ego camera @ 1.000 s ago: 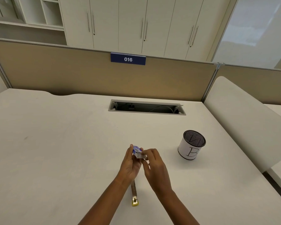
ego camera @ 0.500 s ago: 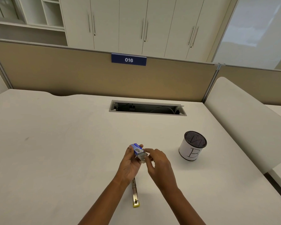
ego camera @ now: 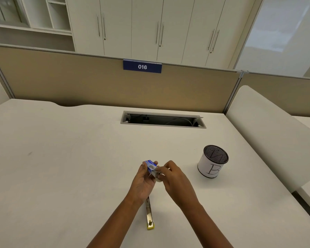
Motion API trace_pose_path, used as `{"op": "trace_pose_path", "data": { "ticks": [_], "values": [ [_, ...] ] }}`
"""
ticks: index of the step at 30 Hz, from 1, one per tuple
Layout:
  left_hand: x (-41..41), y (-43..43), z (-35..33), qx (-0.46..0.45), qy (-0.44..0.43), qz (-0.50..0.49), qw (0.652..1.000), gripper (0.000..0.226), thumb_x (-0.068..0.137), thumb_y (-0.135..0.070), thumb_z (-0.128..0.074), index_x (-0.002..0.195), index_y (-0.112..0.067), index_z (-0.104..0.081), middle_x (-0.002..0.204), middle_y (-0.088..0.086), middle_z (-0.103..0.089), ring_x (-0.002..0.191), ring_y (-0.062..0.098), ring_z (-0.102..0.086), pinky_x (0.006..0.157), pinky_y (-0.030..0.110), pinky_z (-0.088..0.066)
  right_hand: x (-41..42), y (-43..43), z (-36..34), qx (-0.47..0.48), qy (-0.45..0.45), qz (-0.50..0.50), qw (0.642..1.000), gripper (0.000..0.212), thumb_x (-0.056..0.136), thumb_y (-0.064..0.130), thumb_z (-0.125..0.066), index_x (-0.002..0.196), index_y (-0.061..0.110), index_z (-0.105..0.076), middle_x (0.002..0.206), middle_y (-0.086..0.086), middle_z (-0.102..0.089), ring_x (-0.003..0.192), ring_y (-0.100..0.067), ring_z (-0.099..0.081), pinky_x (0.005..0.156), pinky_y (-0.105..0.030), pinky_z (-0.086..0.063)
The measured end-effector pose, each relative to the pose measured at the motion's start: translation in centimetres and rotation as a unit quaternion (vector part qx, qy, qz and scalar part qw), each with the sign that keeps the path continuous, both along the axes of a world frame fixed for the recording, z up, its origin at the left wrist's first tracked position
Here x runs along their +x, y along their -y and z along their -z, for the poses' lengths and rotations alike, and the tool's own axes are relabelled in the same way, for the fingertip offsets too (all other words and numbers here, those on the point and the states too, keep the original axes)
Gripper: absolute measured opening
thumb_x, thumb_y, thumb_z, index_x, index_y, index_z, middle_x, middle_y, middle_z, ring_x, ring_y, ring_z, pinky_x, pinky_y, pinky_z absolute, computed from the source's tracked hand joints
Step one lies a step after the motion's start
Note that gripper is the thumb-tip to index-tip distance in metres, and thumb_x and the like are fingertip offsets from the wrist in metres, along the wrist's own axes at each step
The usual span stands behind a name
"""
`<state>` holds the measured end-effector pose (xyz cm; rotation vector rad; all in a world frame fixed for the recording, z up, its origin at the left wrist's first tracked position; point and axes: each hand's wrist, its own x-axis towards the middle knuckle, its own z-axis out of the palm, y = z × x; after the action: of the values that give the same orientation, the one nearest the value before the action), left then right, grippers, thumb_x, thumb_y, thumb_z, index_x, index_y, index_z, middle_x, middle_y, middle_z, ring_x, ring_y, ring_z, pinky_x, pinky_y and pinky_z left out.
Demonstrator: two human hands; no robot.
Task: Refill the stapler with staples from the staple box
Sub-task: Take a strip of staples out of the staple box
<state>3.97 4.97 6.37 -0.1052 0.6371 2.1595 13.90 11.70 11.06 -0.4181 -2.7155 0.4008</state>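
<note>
white desk (ego camera: 61,176), just beyond the stapler (ego camera: 149,215): left hand (ego camera: 143,183) grips staple box (ego camera: 151,165), right hand (ego camera: 175,178) pinches its tray (ego camera: 157,174), now slid further out, so staples look reachable.

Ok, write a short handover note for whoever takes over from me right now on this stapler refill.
Left hand grips the staple box above the desk. Right hand pinches the grey insert at its open end; staples themselves too small to tell.
The stapler lies on the desk below the hands, metal rail showing, untouched.
Done: box in hand, insert partly out.
Left: take a strip, load the stapler, close it.
</note>
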Motion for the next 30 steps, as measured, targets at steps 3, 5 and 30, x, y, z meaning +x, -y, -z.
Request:
{"op": "trace_pose_path", "data": {
  "ticks": [3, 5, 30],
  "values": [
    [0.0, 0.1, 0.1, -0.005, -0.006, 0.007, 1.000, 0.032, 0.100, -0.023, -0.028, 0.099, -0.005, -0.054, 0.099, 0.017, -0.059, 0.088, 0.028, -0.056, 0.062, 0.028, -0.059, -0.1, -0.2, -0.1, 0.006, 0.012, -0.004, 1.000, 0.025, 0.094, 0.017, -0.045, 0.116, 0.014, -0.057, 0.115, -0.007, -0.054, 0.094, -0.018, -0.054, 0.066, -0.025, -0.044],
    [0.1, 0.1, 0.0, -0.007, -0.006, 0.012, 1.000, 0.032, 0.100, -0.023, -0.028, 0.099, -0.004, -0.054, 0.099, 0.017, -0.059, 0.088, 0.029, -0.056, 0.061, 0.029, -0.059, -0.2, -0.3, -0.2, -0.016, 0.008, -0.004, 1.000, 0.022, 0.093, 0.015, -0.048, 0.111, 0.011, -0.058, 0.114, -0.008, -0.054, 0.095, -0.019, -0.055, 0.068, -0.026, -0.046],
    [0.3, -0.3, -0.4, 0.000, 0.034, 0.031, 0.999, 0.032, 0.099, -0.022, -0.031, 0.094, 0.001, -0.053, 0.091, 0.020, -0.058, 0.080, 0.026, -0.057, 0.054, 0.023, -0.059, 0.5, -0.1, -1.7, 0.073, -0.017, -0.062, 0.995, 0.011, 0.068, 0.009, -0.078, 0.076, 0.008, -0.070, 0.075, -0.007, -0.072, 0.064, -0.019, -0.064, 0.049, -0.020, -0.048]
  ]
}}
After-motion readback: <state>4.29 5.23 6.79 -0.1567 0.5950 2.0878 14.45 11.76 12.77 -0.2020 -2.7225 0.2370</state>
